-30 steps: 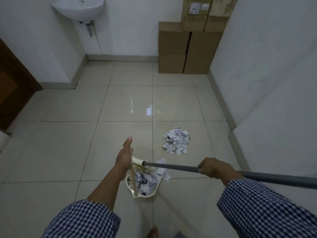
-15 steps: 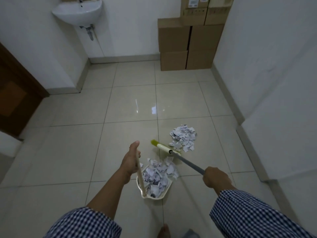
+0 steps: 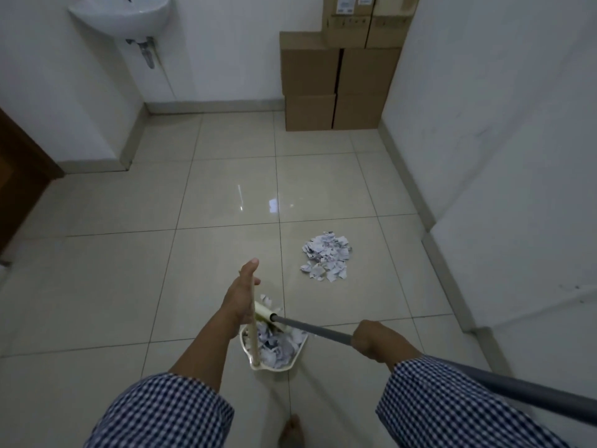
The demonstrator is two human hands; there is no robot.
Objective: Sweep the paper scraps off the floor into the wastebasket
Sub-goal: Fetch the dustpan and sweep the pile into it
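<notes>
Left hand [image 3: 240, 299] is wrapped round the dustpan's upright handle [image 3: 254, 321], thumb raised; right hand [image 3: 376, 341] is closed tight on the grey broom pole [image 3: 313, 329]; broom head sits at the pan's mouth, just beside the left hand. Best to keep the dustpan [image 3: 274, 367] lip flat on the floor and draw short strokes; the pan is heaped with paper scraps [image 3: 277, 345]; a second pile [image 3: 326, 255] waits ahead of both hands; no wastebasket in view.

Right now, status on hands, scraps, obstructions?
Left hand on dustpan handle, right hand on broom pole. Dustpan loaded; scrap pile on floor. No wastebasket visible.
</notes>
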